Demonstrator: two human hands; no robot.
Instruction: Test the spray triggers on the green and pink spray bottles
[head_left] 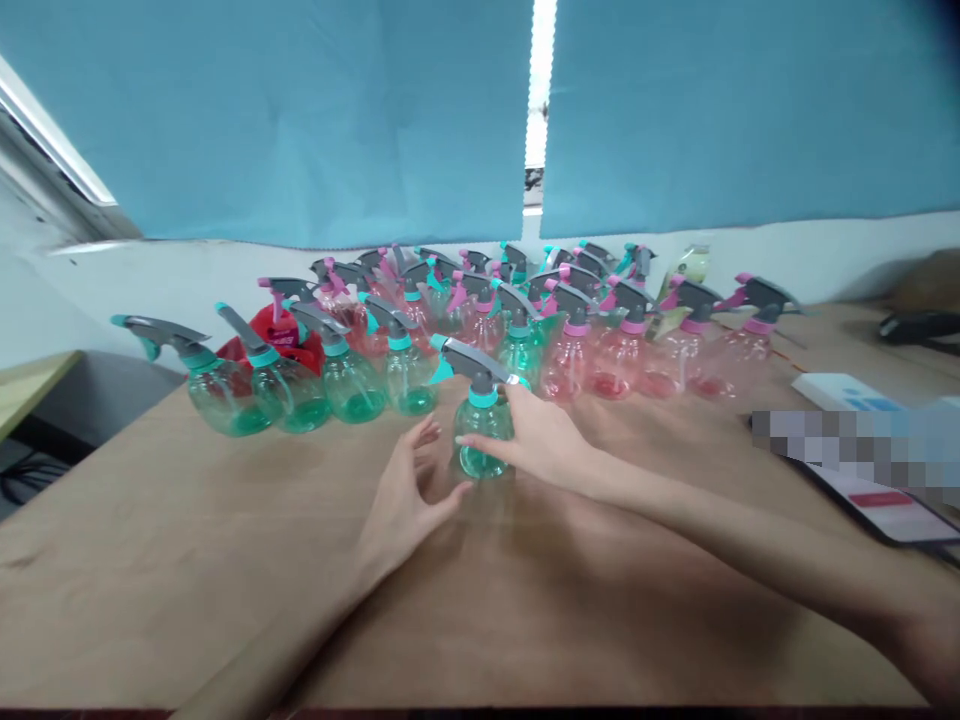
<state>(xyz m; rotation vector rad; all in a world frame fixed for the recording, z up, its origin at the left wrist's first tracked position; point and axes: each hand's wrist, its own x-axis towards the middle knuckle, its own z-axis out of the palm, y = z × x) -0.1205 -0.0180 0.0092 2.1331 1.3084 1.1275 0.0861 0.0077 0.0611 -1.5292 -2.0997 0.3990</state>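
A clear green spray bottle (472,455) with a grey and turquoise trigger head stands upright, nearest to me in the middle. My right hand (544,435) is wrapped round its right side, thumb across the front; the fingers behind it are hidden. Just left of the bottle, my left hand (409,490) is open, its fingers curved and apart, holding nothing. Beyond my left hand is a row of green spray bottles, among them one with a turquoise collar (411,385). To the right of the held bottle stand several pink spray bottles (568,365).
More spray bottles crowd the back of the brown table (225,580) along the wall. A red bag (281,335) lies behind the green row. At the right are a phone (892,505) and a white and blue box (847,392). A blue curtain (375,120) hangs behind.
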